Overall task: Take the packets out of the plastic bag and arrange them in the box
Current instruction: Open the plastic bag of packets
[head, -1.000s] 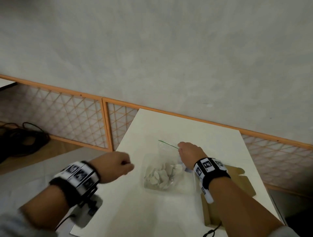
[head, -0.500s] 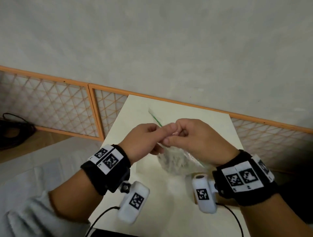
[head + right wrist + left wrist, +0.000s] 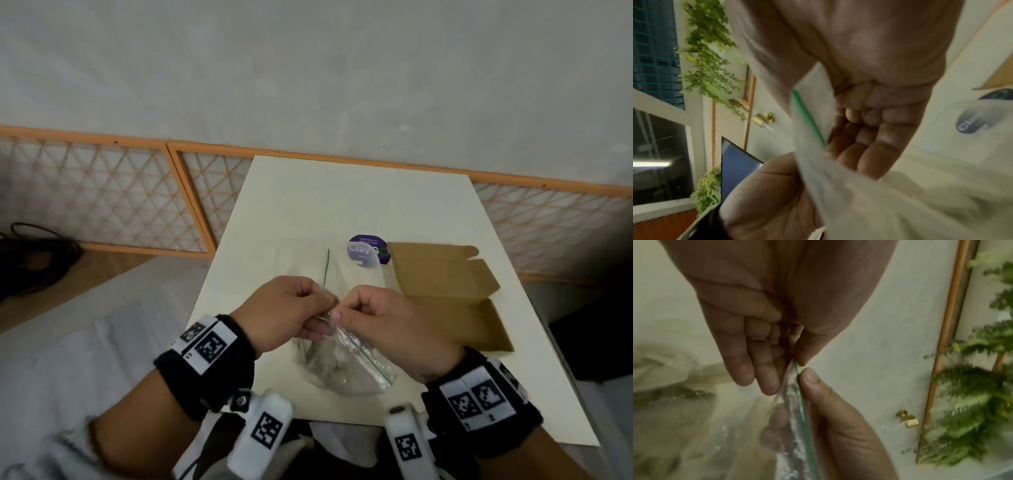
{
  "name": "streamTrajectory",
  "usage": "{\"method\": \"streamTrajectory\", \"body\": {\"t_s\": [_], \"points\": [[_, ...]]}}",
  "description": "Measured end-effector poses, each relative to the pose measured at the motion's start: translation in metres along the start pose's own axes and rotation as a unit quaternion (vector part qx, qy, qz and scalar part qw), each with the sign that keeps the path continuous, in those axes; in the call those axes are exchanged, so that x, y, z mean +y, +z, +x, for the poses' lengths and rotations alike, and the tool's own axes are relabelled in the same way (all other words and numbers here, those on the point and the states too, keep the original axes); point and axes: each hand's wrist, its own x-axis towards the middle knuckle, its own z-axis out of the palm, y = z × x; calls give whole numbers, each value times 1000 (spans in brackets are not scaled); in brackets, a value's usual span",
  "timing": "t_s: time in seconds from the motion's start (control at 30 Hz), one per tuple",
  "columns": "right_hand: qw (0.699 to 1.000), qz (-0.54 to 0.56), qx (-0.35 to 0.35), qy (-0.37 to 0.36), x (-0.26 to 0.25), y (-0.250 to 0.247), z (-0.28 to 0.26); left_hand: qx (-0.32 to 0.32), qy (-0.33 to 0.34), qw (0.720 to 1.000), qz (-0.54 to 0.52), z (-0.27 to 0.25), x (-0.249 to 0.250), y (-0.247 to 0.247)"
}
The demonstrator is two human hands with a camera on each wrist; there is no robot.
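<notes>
A clear plastic bag (image 3: 346, 363) with a green zip strip hangs above the near part of the table, with pale packets (image 3: 325, 359) bunched in its bottom. My left hand (image 3: 291, 308) and right hand (image 3: 370, 315) meet at its top edge, each pinching the rim by the green strip (image 3: 801, 404). In the right wrist view the strip (image 3: 807, 118) runs past my curled fingers. A flat brown cardboard box (image 3: 448, 291) lies open on the table to the right of my hands.
A round purple sticker (image 3: 368, 249) shows beside the box's far left corner. The cream table (image 3: 308, 205) has an orange lattice fence (image 3: 102, 192) behind it. A dark object sits off the table's right edge (image 3: 596, 342).
The bag lay on the table under my right hand a second ago. Both hands have since lifted it and closed on its top edge, staying together there.
</notes>
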Motion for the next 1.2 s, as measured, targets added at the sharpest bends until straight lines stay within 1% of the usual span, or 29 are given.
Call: {"method": "streamTrajectory", "body": {"t_s": [0.13,0.3,0.4,0.47,0.57,0.67,0.73,0.87,0.9,0.97,1.0,1.07,1.13,1.2], "points": [[1000,-12,0,17,5,0,-2,45,31,998,40,-1,-5,8],[999,-8,-43,21,-7,-22,-6,49,93,990,90,-8,6,14],[995,61,-72,40,-13,-27,-10,42,113,989,86,-12,12,19],[989,108,-96,37,-9,-26,-12,35,103,992,61,-12,13,21],[983,163,-82,32,-1,-23,-15,0,54,999,-2,-9,10,21],[960,261,-89,45,7,-22,-21,-31,15,997,-65,-9,7,20],[953,284,-98,51,10,-23,-24,-33,11,997,-75,-9,7,21],[964,246,-83,63,10,-23,-29,-16,13,998,-62,-11,7,26],[971,221,-77,57,8,-23,-32,-13,15,999,-47,-12,7,27],[987,135,-81,30,4,-22,-37,-7,14,1000,-2,-14,8,28],[992,91,-87,17,3,-22,-38,-2,15,1000,15,-15,8,29],[994,37,-98,-7,1,-20,-40,3,21,999,25,-15,8,31],[995,19,-97,-22,1,-17,-40,7,27,999,32,-13,5,32],[997,14,-77,-19,3,-13,-39,9,31,998,57,-11,-1,30]]}}
